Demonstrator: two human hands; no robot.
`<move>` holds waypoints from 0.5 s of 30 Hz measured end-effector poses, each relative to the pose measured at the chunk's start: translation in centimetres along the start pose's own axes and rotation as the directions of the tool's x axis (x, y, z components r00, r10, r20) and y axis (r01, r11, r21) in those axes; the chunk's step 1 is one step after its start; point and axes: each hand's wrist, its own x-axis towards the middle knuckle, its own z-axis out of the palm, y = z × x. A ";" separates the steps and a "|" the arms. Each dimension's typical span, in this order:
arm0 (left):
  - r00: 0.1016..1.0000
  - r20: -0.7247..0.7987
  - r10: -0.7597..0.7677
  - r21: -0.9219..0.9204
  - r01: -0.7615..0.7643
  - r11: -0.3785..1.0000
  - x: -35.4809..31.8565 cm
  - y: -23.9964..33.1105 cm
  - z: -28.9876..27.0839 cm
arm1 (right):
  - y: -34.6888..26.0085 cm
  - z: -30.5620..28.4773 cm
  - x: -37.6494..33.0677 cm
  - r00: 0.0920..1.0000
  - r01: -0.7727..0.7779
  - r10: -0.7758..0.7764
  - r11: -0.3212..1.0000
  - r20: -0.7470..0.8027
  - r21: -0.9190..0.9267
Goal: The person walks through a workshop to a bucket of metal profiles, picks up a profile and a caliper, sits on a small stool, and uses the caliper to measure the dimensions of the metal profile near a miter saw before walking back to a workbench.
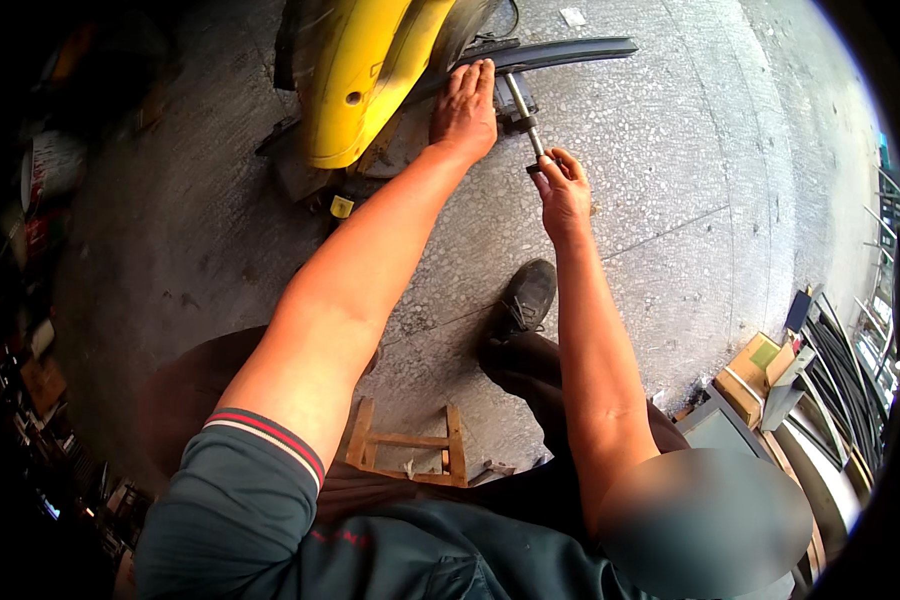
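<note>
A long dark metal profile [580,50] lies across a cutting machine with a yellow guard [355,85]. My left hand [465,115] rests against the profile beside the guard, its fingers stretched out and close together. Below and to the right, the fingers of my right hand [565,195] are closed round the dark handle at the near end of a shiny clamp screw [523,105]. The screw runs from this handle up to the profile. The guard and my left hand hide the profile's left part.
A small wooden stool [410,440] stands between my legs, and my shoe [530,292] is on the grey speckled floor [670,150]. At the right are a cardboard box [755,375] and a bundle of long dark strips [845,370]. A white bucket [55,170] stands far left.
</note>
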 end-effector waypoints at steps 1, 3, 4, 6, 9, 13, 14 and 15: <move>1.000 0.014 0.000 0.004 0.000 1.000 0.0 0.2 0.0 | 0.3 -0.2 0.3 1.000 -0.019 0.019 0.999 -0.019 0.039; 0.999 0.040 -0.010 0.003 0.010 1.000 0.1 0.5 -0.4 | 0.3 -0.8 0.6 0.998 -0.049 0.043 0.987 0.041 0.152; 0.998 0.053 -0.022 0.001 0.022 1.000 0.0 0.5 -0.7 | 0.6 -1.0 0.6 0.993 -0.096 0.078 0.968 0.084 0.231; 0.997 0.075 -0.035 -0.002 0.035 0.999 0.0 0.6 -0.8 | 0.5 -0.7 1.2 0.961 -0.271 0.276 0.906 0.033 0.325; 0.993 0.114 -0.040 -0.009 0.041 0.999 0.4 0.8 -1.0 | 0.8 -1.5 3.1 0.897 -0.428 0.440 0.848 0.037 0.312; 0.986 0.160 -0.056 -0.041 0.063 0.997 0.4 0.3 -1.8 | 0.2 0.0 1.2 0.930 -0.353 0.366 0.906 -0.015 0.234; 0.984 0.170 -0.050 -0.061 0.061 0.996 0.4 0.3 -1.9 | -0.3 0.4 0.3 0.951 -0.286 0.304 0.931 -0.050 0.225; 0.983 0.180 -0.046 -0.069 0.059 0.996 0.3 0.3 -2.0 | 0.1 0.1 0.4 0.968 -0.236 0.247 0.953 -0.035 0.189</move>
